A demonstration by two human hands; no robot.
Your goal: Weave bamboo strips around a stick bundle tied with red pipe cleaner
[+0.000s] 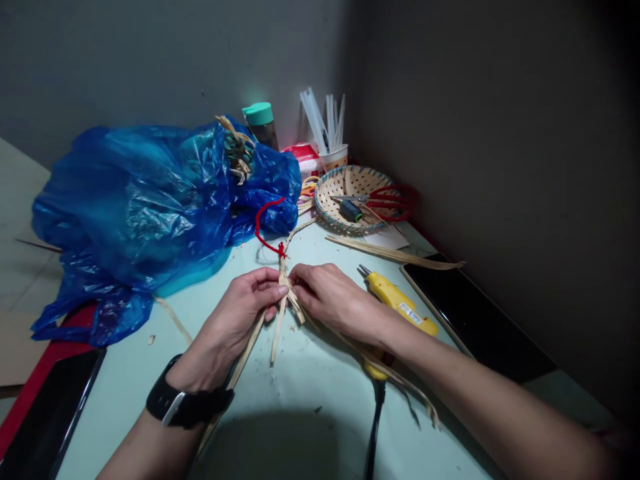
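Both my hands meet at a braid of pale, straw-like strips (283, 267) over the middle of the table. My left hand (250, 297), with a black watch on its wrist, pinches the braid between thumb and fingers. From the other side my right hand (325, 290) has its fingers closed at the strips, its fingertips partly hidden. Loose strip ends (277, 330) hang below the grip, and longer ones trail under both forearms. Above the hands a red cord (259, 223) is tied around the braid, its free end curving up to the left.
A blue plastic bag (150, 200) fills the back left. Behind stands a woven basket (325, 207) with red-handled scissors (395, 202) and a dark thread spool (351, 211). A yellow corded tool (400, 303) and a phone (470, 320) lie right; another phone (55, 407) lies left.
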